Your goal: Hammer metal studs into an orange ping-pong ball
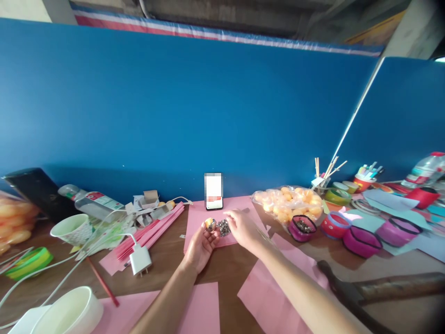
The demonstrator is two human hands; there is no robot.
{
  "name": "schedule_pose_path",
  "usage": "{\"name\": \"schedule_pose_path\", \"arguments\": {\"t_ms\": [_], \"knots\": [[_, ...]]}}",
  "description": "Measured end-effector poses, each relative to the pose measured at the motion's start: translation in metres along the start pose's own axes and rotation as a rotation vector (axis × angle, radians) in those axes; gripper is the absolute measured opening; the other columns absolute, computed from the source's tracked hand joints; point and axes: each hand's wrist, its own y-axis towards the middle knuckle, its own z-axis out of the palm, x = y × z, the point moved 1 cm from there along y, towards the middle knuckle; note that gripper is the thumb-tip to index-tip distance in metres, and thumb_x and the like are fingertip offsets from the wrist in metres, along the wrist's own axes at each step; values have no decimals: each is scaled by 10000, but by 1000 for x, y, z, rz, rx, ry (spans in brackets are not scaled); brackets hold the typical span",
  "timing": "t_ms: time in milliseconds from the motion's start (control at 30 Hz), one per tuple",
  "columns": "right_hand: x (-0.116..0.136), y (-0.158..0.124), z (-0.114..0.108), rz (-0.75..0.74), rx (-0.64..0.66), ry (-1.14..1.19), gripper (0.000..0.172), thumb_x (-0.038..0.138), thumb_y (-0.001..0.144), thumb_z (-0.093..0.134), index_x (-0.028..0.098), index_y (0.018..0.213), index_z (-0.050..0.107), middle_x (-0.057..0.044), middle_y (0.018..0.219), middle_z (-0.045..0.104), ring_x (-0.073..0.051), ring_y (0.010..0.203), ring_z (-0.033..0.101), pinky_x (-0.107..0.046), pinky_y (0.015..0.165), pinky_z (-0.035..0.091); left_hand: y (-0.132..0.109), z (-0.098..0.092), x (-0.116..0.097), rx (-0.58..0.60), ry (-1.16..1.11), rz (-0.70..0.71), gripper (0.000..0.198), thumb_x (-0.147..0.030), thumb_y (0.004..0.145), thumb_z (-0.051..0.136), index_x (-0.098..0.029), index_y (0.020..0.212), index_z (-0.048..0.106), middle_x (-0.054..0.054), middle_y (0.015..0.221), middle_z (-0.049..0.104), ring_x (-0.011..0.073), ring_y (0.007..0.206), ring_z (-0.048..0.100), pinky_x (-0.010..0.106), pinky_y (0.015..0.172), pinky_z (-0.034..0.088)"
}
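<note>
My left hand (203,247) holds a small orange ball (210,224), its surface partly covered with shiny metal bits. Its fingers curl around the ball from below, palm up. Close by on the right lies a heap of small metallic pieces, tack-like in look (224,227), over the pink paper (239,206). My right hand (244,230) reaches over the right edge of this heap, thumb and fingers pinched together; what is between them is too small to make out. Behind both hands a phone (214,204) leans against the blue partition.
A bag of orange balls (292,202) lies right of the phone, with a magenta bowl (301,229) of metal bits before it. A hammer (392,287) rests at front right. At left are a white charger (140,260), cables, a paper cup (73,229) and a bottle (93,202).
</note>
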Motion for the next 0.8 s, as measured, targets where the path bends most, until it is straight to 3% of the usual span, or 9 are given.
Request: {"name": "schedule_pose_path", "arguments": {"t_ms": [233, 400, 800], "knots": [[-29, 7, 28, -9, -169, 106, 277, 132, 861, 367, 145, 1017, 596, -81, 958, 633, -175, 895, 580, -281, 803, 441, 4, -1, 2, -24, 1, 10, 235, -324, 828, 495, -125, 893, 604, 86, 784, 663, 140, 678, 623, 266, 679, 518], [-42, -2, 35, 35, -187, 72, 286, 141, 862, 353, 135, 1001, 604, -92, 958, 650, -190, 900, 585, -296, 826, 426, 7, -2, 4, -40, 25, -5, 230, -324, 816, 523, -122, 901, 592, 93, 781, 662, 157, 699, 634, 280, 678, 522], [-37, -1, 31, 64, 98, -155, 270, 101, 827, 414, 181, 868, 669, -75, 832, 657, -170, 710, 571, -257, 656, 376, 7, -2, 5, -46, 50, 7, 234, -321, 816, 528, -128, 931, 593, 96, 820, 657, 141, 691, 623, 273, 680, 522]]}}
